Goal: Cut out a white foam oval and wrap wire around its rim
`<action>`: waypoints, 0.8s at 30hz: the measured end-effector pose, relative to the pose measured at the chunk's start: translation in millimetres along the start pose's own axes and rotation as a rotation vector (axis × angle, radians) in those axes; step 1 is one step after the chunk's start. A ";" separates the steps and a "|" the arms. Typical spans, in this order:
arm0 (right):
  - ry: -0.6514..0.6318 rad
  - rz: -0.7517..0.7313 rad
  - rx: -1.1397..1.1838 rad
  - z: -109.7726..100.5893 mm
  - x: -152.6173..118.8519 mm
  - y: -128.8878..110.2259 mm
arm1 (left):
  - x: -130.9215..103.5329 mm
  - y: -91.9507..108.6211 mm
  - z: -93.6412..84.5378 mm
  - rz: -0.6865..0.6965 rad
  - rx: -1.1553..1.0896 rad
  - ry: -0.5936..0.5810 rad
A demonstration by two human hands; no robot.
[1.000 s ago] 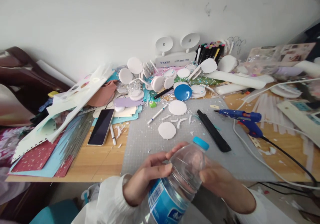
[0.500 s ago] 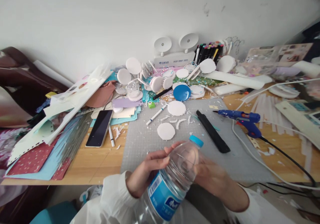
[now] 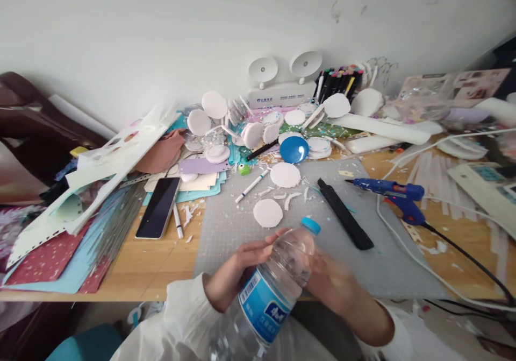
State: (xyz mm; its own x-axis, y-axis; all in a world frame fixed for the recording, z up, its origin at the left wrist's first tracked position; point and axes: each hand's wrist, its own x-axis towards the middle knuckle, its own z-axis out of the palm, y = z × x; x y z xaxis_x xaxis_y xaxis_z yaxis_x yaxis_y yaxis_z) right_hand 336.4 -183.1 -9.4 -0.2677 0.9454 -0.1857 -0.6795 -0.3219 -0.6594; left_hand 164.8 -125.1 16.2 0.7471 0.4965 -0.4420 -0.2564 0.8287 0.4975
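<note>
A large clear plastic bottle (image 3: 266,306) with a blue label and a light blue cap (image 3: 310,225) is tilted in front of me, its cap end pointing up and to the right over the table edge. My left hand (image 3: 244,267) is closed round its upper left side. On the other side my right hand (image 3: 334,283), a little blurred, grips the bottle near the shoulder; some of its fingers are hidden behind the plastic. Just beyond the bottle lie two white foam discs, one nearer (image 3: 267,213) and one farther (image 3: 285,175), on the grey cutting mat (image 3: 226,226).
Right of the bottle lie a black utility knife (image 3: 345,214) and a blue glue gun (image 3: 387,190) with its cable. A phone (image 3: 158,207) and white pen (image 3: 178,221) lie left. A blue disc (image 3: 294,149) and foam pieces crowd the back, before a white lamp (image 3: 282,94).
The bottle's cap end has shifted slightly to the left, and my right hand has moved left with it. Both hands stay on the bottle.
</note>
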 end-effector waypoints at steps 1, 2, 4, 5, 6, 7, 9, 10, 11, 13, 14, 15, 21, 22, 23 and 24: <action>-0.002 -0.001 -0.003 0.5 -1.0 -0.5 | -0.1 0.5 0.5 0.002 0.002 -0.008; -0.001 0.000 -0.008 1.0 -1.8 -1.1 | -0.3 0.8 0.9 0.005 0.004 -0.016; 0.002 -0.002 -0.021 1.9 -3.0 -2.5 | -1.0 1.0 2.1 0.011 -0.004 -0.042; 0.007 -0.001 -0.031 2.5 -3.4 -3.4 | -1.4 0.8 2.7 0.018 -0.011 -0.060; 0.013 -0.002 -0.045 3.1 -3.6 -4.2 | -2.0 0.6 3.4 0.027 -0.018 -0.078; 0.014 -0.012 -0.064 3.7 -3.8 -4.9 | -2.6 0.3 4.0 0.033 -0.023 -0.090; -0.003 -0.046 -0.107 5.0 -4.1 -6.1 | -4.2 -0.4 4.8 0.036 -0.014 -0.091; -0.019 -0.062 -0.125 5.4 -4.4 -6.5 | -5.2 -0.6 5.0 0.031 0.001 -0.082; -0.035 -0.074 -0.137 5.7 -4.9 -6.7 | -6.4 -0.6 5.2 0.025 0.018 -0.071; -0.047 -0.068 -0.138 5.6 -6.4 -6.7 | -9.0 0.0 6.1 0.011 0.055 -0.056; -0.044 -0.050 -0.130 5.3 -7.3 -6.6 | -10.3 0.6 6.8 0.007 0.069 -0.052; -0.041 -0.034 -0.119 5.0 -8.2 -6.4 | -11.6 1.4 7.8 0.007 0.079 -0.056; -0.029 0.017 -0.056 4.7 -12.5 -10.4 | -17.8 3.9 8.3 0.020 0.161 -0.073; -0.025 0.027 -0.054 5.2 -13.1 -11.9 | -18.8 3.7 7.4 0.016 0.192 -0.044; -0.024 0.035 -0.051 5.9 -13.6 -13.3 | -19.9 3.6 6.7 0.009 0.228 -0.013; -0.027 0.042 -0.043 6.7 -14.1 -14.4 | -20.9 3.7 6.5 0.003 0.273 0.017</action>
State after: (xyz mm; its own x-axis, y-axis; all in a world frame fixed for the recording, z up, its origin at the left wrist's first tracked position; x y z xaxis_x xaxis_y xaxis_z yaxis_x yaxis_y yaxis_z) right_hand 345.4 -192.2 7.6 -0.3137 0.9294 -0.1943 -0.6377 -0.3578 -0.6821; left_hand 152.2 -134.1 32.2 0.7353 0.5054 -0.4516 -0.0824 0.7280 0.6806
